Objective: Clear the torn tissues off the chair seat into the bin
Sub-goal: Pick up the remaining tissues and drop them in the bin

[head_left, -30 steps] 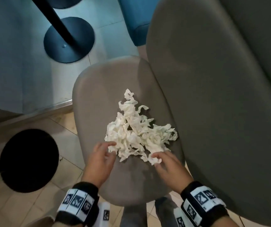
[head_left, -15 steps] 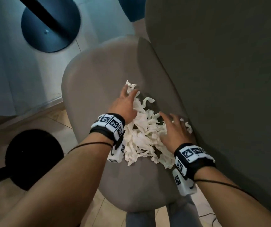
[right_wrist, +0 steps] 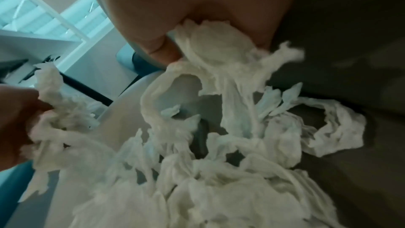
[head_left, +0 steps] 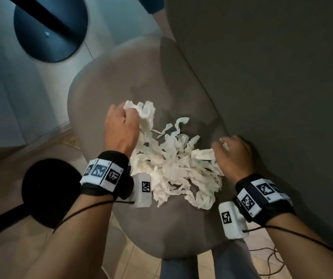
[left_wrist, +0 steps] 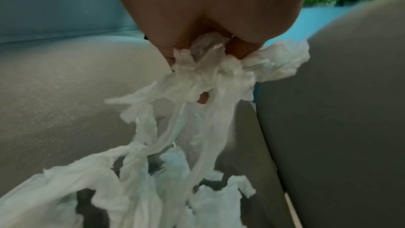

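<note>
Pile of torn white tissue strips [head_left: 173, 170] sits mid-seat on the grey padded chair seat [head_left: 109, 81], just in front of the grey chair backrest [head_left: 272, 77]. Left hand [head_left: 121, 129] is fisted around a bunch of strips at the pile's far-left edge; left wrist view shows strips trailing from the closed fingers [left_wrist: 238, 49] down to the seat. Right hand [head_left: 234, 156] is curled around strips at the pile's right edge, beside the backrest. Black round pedestal base [head_left: 50, 192] is on the floor left of the chair.
</note>
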